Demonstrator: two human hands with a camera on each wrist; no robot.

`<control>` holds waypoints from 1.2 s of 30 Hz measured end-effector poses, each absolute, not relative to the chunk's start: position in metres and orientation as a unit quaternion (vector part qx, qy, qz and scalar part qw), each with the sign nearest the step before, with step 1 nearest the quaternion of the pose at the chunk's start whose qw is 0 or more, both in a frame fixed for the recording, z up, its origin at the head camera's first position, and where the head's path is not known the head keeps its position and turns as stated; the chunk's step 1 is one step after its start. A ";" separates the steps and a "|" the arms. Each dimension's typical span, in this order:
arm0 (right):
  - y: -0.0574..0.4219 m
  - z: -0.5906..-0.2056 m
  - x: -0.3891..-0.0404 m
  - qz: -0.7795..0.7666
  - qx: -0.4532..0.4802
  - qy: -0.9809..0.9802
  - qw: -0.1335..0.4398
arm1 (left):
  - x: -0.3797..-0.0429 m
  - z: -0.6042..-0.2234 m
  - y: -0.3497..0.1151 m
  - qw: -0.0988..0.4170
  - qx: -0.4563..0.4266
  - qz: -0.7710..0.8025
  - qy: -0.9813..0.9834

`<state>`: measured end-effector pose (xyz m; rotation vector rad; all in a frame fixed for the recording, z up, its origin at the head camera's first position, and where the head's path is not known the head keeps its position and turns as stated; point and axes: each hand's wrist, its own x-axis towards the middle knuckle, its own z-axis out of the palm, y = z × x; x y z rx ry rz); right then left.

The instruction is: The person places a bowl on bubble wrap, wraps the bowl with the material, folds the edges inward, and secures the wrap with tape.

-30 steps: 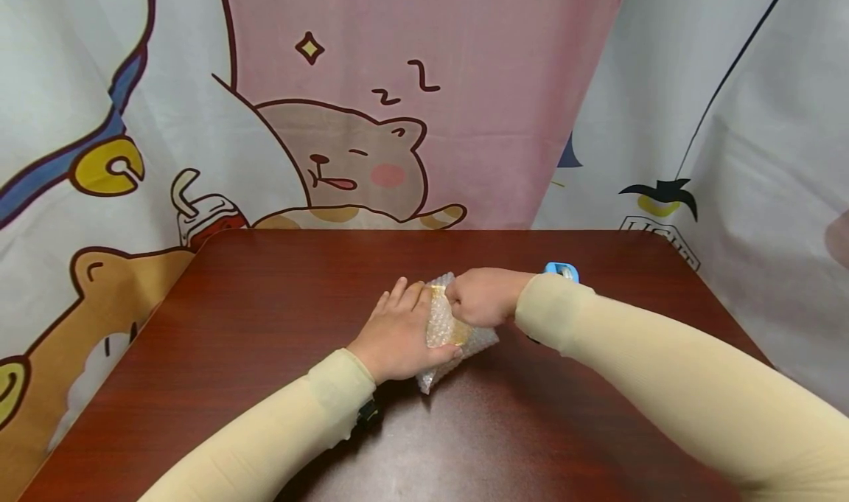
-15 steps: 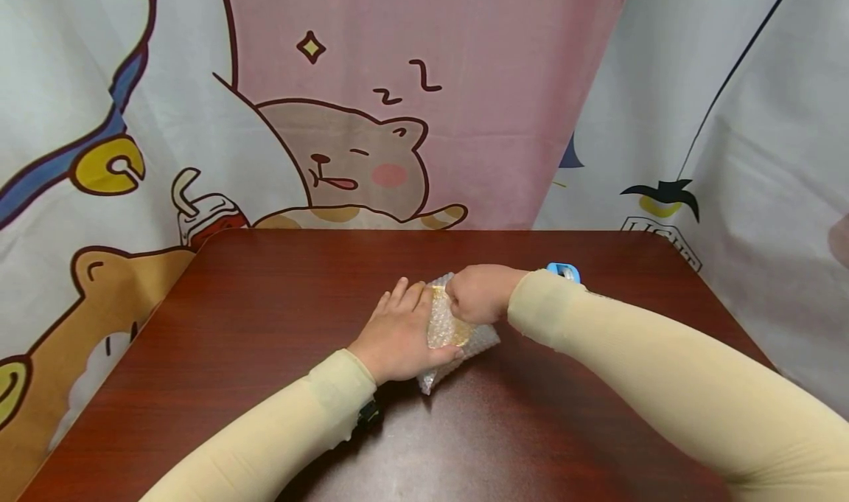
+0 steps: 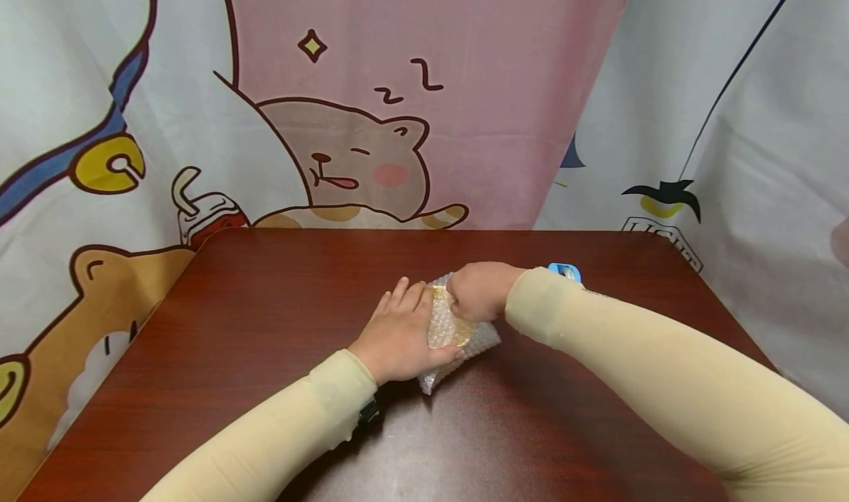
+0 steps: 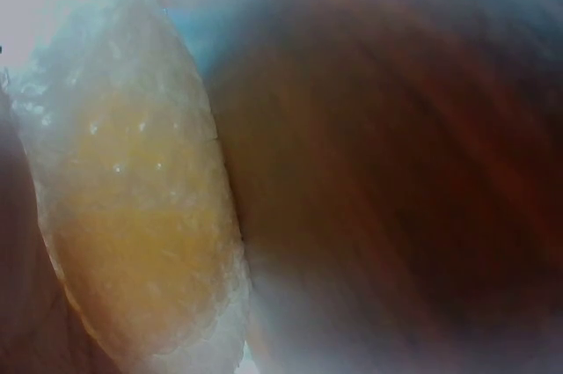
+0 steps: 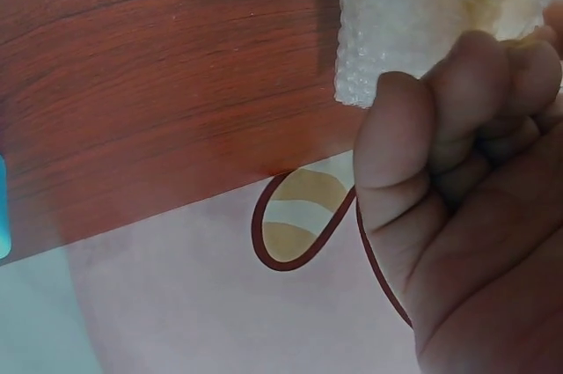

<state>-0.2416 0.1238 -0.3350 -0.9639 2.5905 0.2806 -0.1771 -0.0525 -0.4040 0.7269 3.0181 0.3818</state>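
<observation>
A bubble-wrap packet [image 3: 443, 321] with something yellow-gold showing through it lies on the brown table. My left hand [image 3: 396, 336] rests flat along the packet's left side, fingers straight and thumb across its near part. Over the packet's far right part is my right hand [image 3: 483, 292], fingers curled in and knuckles right at the wrap. In the right wrist view, the curled fingers [image 5: 400, 132] sit beside the corner of the bubble wrap [image 5: 387, 31], with nothing visible inside them. The left wrist view gives a close look at the yellow contents [image 4: 141, 224] under the bubbles.
Behind my right wrist stands a small blue object [image 3: 565, 271] with a pale inside, partly covered by the sleeve. The table [image 3: 265, 295] ends at a far edge against a printed cartoon curtain [image 3: 504, 119].
My right hand and forearm have shifted slightly up and away from me over the packet, the fingers staying curled. The left hand and the packet have stayed in place.
</observation>
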 end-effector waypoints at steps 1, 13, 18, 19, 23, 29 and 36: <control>0.124 -0.335 -0.242 0.101 -0.339 0.918 0.181 | -0.177 -0.404 -0.052 0.006 0.233 0.122 0.965; 0.120 -0.338 -0.240 0.122 -0.300 0.928 0.184 | -0.177 -0.404 -0.052 0.000 0.234 0.126 0.964; 0.120 -0.338 -0.237 0.122 -0.296 0.931 0.174 | -0.177 -0.405 -0.052 0.001 0.233 0.122 0.965; 0.120 -0.339 -0.237 0.121 -0.295 0.932 0.171 | -0.177 -0.405 -0.052 0.001 0.233 0.121 0.965; 0.120 -0.339 -0.235 0.122 -0.293 0.935 0.161 | -0.177 -0.405 -0.052 -0.003 0.233 0.121 0.965; 0.121 -0.339 -0.233 0.113 -0.276 0.942 0.155 | -0.176 -0.405 -0.052 -0.001 0.232 0.120 0.965; 0.129 -0.341 -0.238 0.087 -0.245 0.955 0.144 | -0.177 -0.404 -0.052 0.005 0.229 0.112 0.967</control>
